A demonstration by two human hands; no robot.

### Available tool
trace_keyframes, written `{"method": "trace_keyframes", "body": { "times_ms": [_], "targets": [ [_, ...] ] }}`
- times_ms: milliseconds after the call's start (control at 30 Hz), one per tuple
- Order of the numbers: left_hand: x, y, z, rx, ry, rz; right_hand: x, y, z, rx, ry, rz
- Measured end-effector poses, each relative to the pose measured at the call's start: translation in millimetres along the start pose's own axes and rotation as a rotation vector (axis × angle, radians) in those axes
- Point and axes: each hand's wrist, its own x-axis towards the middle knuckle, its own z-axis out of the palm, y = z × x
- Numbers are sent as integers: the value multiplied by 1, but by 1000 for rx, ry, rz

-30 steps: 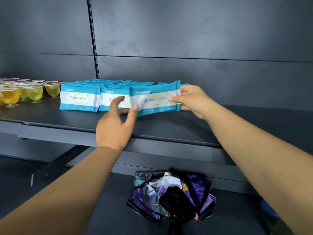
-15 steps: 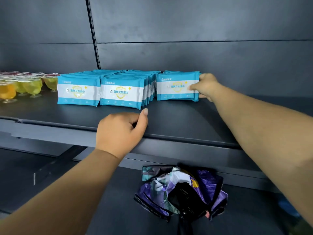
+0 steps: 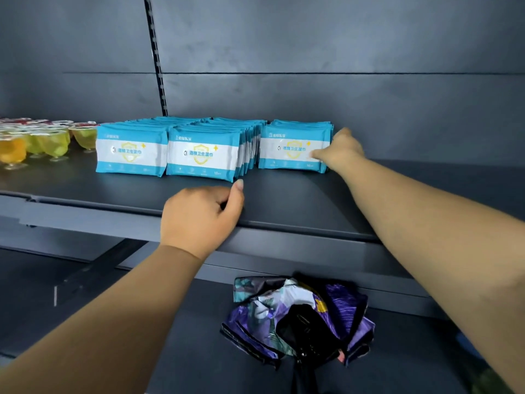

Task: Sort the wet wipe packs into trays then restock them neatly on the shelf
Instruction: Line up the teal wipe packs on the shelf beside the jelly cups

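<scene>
On matte shelf [image 3: 284, 200], right hand [image 3: 341, 150] seemingly pinches glossy flat pack [image 3: 292, 147].

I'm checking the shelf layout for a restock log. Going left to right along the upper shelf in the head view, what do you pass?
Jelly cups → left row of wipe packs → middle row of wipe packs → right row of wipe packs → right hand touching that last row's right end.
</scene>
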Motion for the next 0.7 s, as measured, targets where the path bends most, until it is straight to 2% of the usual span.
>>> {"method": "trace_keyframes", "body": {
  "times_ms": [133,233,300,400,467,600,700],
  "targets": [
    [-1,2,-1,-14,-20,55,-35,-10,-20,-86,74,-57],
    [-1,6,-8,-98,-78,33,-85,-21,-27,-152,117,-137],
    [-1,4,-11,-219,-37,20,-122,-25,-27,-140,164,-194],
    [-20,-13,-22,-482,71,207,-192,-21,-17,-136,265,-369],
    [-47,-30,-29,-516,92,287,-234,-15,-10,-138,327,-505],
    [-126,-66,-43,-516,-15,301,-303,13,24,-212,351,-612],
    [-197,-90,-39,-493,-249,181,-343,50,64,-214,255,-565]
  ]
}}
